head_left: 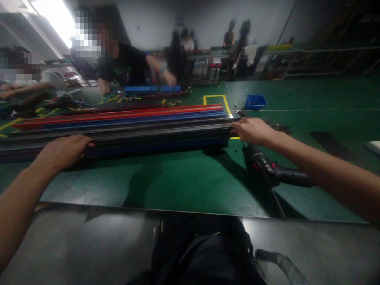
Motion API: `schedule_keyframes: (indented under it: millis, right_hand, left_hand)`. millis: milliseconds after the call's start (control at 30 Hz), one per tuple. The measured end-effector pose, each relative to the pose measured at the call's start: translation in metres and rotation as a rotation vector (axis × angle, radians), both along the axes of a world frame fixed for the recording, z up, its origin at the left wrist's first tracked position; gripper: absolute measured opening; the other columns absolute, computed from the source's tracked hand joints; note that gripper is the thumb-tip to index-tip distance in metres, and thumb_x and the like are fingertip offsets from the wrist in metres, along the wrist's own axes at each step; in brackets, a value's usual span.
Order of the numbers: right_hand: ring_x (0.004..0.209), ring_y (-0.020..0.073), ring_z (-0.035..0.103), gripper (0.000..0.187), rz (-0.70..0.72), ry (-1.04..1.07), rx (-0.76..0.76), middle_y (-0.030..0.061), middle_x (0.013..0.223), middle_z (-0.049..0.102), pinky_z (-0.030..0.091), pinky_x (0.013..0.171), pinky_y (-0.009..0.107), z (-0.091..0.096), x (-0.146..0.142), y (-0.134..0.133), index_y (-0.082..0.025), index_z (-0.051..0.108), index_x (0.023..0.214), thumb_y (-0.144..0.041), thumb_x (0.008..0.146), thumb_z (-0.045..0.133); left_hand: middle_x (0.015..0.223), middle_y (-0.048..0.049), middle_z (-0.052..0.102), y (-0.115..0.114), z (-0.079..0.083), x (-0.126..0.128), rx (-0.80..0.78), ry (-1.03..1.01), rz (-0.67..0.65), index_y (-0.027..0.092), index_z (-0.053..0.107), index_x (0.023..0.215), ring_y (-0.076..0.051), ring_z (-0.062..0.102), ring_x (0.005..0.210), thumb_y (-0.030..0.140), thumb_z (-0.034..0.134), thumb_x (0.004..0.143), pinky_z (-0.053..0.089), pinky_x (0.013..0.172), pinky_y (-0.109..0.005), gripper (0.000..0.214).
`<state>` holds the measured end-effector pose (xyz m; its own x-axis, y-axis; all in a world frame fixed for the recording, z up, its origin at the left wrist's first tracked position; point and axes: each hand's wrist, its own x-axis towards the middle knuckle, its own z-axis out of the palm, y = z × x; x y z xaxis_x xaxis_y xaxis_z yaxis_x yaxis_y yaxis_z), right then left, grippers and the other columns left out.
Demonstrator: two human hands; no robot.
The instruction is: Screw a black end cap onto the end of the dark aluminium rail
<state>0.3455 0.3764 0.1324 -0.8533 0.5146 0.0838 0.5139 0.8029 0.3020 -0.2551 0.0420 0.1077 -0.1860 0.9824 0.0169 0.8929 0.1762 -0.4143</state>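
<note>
Long, straight profiles lie side by side across the green table, black and grey at the front, with blue and orange-red ones behind. My left hand is curled over the near edge of the dark profiles, its fingertips partly hidden. At their right end, my right hand pinches the tip of a dark profile between thumb and fingers. Below my right forearm a black cordless drill lies on its side. Motion blurs the picture, so the separate profiles are hard to tell apart.
A small blue bin sits beyond my right hand. A dark flat piece lies at the right. Across the green table, a co-worker handles a blue bar beside tangled wires. The table's near edge runs before my lap.
</note>
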Motion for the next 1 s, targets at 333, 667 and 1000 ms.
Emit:
schedule_keyframes:
  millis: [333,667,1000]
  right_hand:
    - [0.088,0.0238,0.075,0.018,0.038,0.021,-0.017,0.0166,0.104,0.08,0.047,0.068,0.029,-0.014,0.007,-0.036,-0.011,0.074,0.105,-0.021,0.104,0.06]
    - [0.096,0.027,0.076,0.02,0.069,0.001,-0.113,0.0182,0.105,0.08,0.05,0.076,0.03,-0.044,-0.001,-0.058,-0.012,0.073,0.105,-0.022,0.108,0.057]
    - [0.095,0.0269,0.077,0.018,0.121,-0.029,-0.183,0.0172,0.103,0.08,0.051,0.078,0.03,-0.062,-0.011,-0.056,-0.011,0.075,0.108,-0.018,0.106,0.059]
  left_hand:
    - [0.123,-0.0201,0.068,-0.036,-0.014,-0.001,0.089,-0.07,0.035,0.017,0.064,0.121,-0.036,0.068,0.108,0.035,0.039,0.085,0.05,0.096,-0.049,0.047]
    - [0.113,-0.024,0.071,-0.061,-0.042,0.009,0.031,0.092,-0.009,0.009,0.068,0.116,-0.038,0.069,0.103,0.022,0.032,0.094,0.053,0.094,-0.047,0.044]
    - [0.113,-0.024,0.075,-0.066,-0.074,0.002,0.141,-0.024,0.012,0.016,0.072,0.109,-0.039,0.071,0.101,0.027,0.027,0.094,0.056,0.093,-0.053,0.05]
